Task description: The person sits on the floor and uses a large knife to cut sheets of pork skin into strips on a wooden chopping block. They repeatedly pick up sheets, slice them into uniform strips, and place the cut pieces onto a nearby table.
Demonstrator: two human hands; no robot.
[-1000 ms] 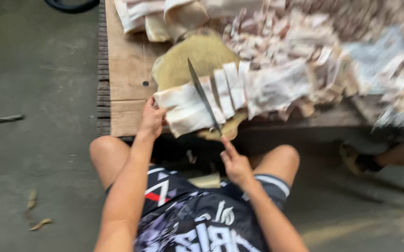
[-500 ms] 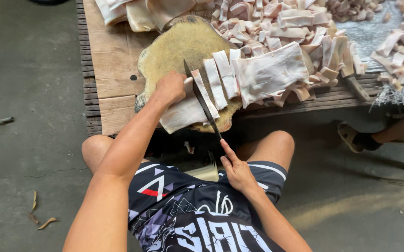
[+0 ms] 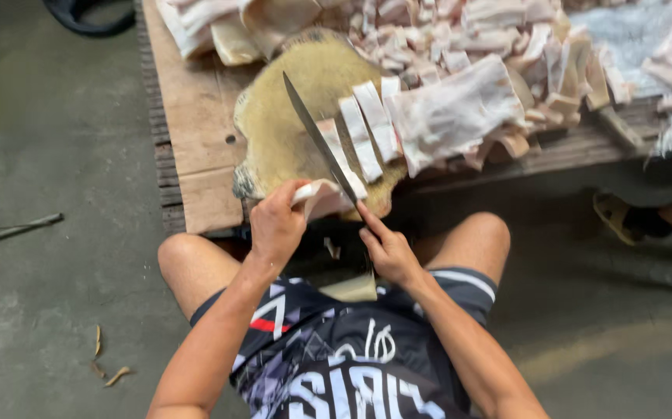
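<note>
Change since 0.5 s ago: left hand (image 3: pixel 275 226) has come back from the middle of the cutting block to its near edge, bringing 1 pale strip (image 3: pixel 316 195) with it; knife and right hand hold much the same line.
Counter (image 3: pixel 196 124): low wooden platform on a concrete floor, slatted along its left edge.
Heap (image 3: pixel 460 46): pale cut pieces piled across the far and right part of the counter.
Cutting block (image 3: pixel 289 109): round, yellowish, worn, at the counter's near edge.
Slab (image 3: pixel 454 115): large pale piece on the block's right side, 3 cut strips just left of it.
Knife (image 3: pixel 316 138): long dark blade, point aimed away, lying diagonally over the block.
Left hand: fingers curled closed around the pale strip.
Right hand (image 3: pixel 389 250): wrapped closed on the knife handle, near the block's front edge.
</note>
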